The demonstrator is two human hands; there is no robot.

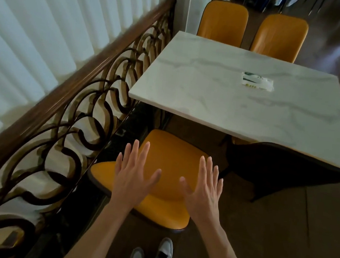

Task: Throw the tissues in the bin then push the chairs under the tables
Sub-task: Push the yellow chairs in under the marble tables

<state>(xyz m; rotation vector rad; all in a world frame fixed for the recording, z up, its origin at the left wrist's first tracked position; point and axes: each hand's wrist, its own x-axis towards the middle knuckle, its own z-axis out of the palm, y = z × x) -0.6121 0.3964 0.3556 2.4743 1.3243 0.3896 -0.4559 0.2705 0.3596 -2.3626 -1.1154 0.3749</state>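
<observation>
Dark floor runs beside a curled iron railing [76,117] where the marble worktop [223,88] stands. Both hands are spread flat, fingers apart, gripping nothing: the left hand [135,178] and right hand [202,188] hover over the back of the near yellow chair [168,154], palms forward, apparently readying a shove. That chair is pulled out, its seat clear of the worktop edge, with room ahead to slide in. A dark-backed chair [278,163] to its right is tucked close already, as are two yellow chairs [252,29] on the far side. A white tissue packet [257,81] lies on the worktop, not yet binned; no bin is in view
</observation>
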